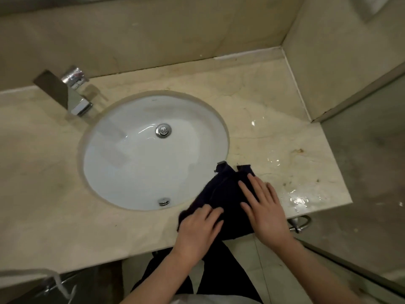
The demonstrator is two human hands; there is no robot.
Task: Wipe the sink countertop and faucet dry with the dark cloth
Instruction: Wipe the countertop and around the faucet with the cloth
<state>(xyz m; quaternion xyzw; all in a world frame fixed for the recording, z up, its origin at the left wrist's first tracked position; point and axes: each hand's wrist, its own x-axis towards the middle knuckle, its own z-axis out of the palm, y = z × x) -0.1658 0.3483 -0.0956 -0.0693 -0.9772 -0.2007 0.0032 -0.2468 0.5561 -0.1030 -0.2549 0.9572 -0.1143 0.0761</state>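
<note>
Dark navy cloth (pixel 228 194), crumpled and partly folded, lies on the beige marble surface (pixel 263 95) at the near right of the basin, one edge reaching over the basin's rim.

Left hand (pixel 198 229) rests on the near left part of the cloth; fingers (pixel 213 216) bent at the knuckles, tips pressing into the fabric. Whether they pinch a fold cannot be told from this angle.

Right hand (pixel 266 212) lies flat on the right side of the cloth, palm down, fingers (pixel 248 189) straight and slightly spread, pointing toward the far left. It grips nothing, only presses.

White oval undermount sink (pixel 122 172) set into the surface, with a chrome drain (pixel 163 130) at the bowl's far centre and a small chrome overflow fitting (pixel 164 201) on the near wall.

Angular chrome faucet (pixel 72 93) stands at the far left of the basin, well apart from the cloth and both hands.

Water puddles (pixel 298 199) glisten on the surface just right of the right hand, more streaks farther back near the right edge.

Chrome ring fitting (pixel 301 223) hangs below the surface's near right edge.
</note>
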